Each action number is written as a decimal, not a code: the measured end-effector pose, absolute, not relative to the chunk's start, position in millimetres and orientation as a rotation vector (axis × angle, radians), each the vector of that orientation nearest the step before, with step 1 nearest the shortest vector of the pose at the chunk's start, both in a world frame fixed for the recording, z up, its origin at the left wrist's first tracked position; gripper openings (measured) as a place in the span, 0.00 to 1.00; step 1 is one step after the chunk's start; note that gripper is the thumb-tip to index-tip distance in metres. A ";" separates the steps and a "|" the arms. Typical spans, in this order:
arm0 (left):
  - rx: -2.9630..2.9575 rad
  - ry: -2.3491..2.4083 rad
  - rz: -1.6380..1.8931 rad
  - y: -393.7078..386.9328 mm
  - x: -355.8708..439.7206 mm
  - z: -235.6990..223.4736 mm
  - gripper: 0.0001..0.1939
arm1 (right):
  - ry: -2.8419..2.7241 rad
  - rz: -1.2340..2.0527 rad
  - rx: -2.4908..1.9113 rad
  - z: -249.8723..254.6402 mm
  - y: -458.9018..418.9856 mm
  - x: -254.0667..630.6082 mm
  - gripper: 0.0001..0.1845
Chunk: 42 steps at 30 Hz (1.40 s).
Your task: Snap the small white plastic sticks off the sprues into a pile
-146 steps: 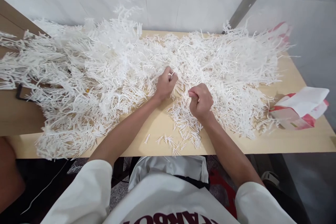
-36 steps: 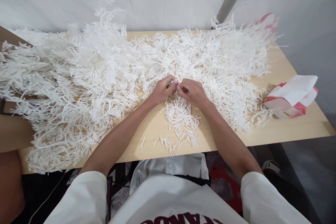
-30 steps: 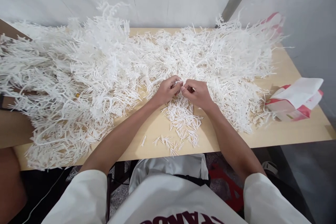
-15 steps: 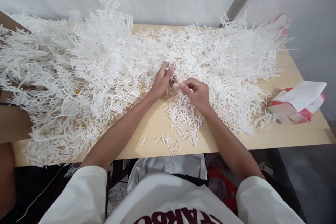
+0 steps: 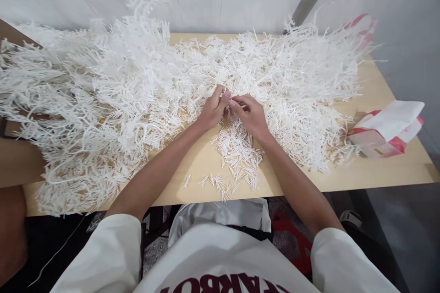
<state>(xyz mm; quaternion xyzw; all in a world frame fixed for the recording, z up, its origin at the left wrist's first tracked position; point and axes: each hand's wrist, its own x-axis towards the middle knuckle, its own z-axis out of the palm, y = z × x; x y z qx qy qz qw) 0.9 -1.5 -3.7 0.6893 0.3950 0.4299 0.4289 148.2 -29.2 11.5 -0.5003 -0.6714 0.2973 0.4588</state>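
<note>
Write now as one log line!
left hand: pinching white strand; right hand: meeting left; white pile: spread across table; tissue pack: right end

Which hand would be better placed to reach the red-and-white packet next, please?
Probably the right hand: the packet sits toward the right end of the table, closer to it than to the left hand.

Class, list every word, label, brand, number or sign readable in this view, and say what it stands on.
Probably "ARBO": large dark-red letters on the white cloth shirt, upside-down and cut off, so the whole word is uncertain.
Red-and-white soft packet at right: any print is too small to read.
I can read no other text.
</note>
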 end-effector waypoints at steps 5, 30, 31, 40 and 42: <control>1.748 0.920 1.039 -2.9 -0.7 -1.5 0.21 | -1.682 0.648 -1.237 11.0 -28.5 151.9 0.18; 1.947 1.085 1.179 -2.5 -0.7 -6.7 0.12 | -1.568 0.777 -1.274 13.9 -29.5 156.4 0.22; 1.954 1.101 1.189 -2.5 -0.7 -7.0 0.11 | -1.560 0.788 -1.268 13.9 -29.5 155.8 0.22; 2.073 1.200 1.205 0.1 -0.4 -8.1 0.09 | -1.537 0.866 -1.244 14.0 -31.7 150.6 0.21; 2.075 1.191 1.188 -0.4 -0.5 -7.7 0.12 | -1.529 0.876 -1.241 14.3 -33.2 148.8 0.21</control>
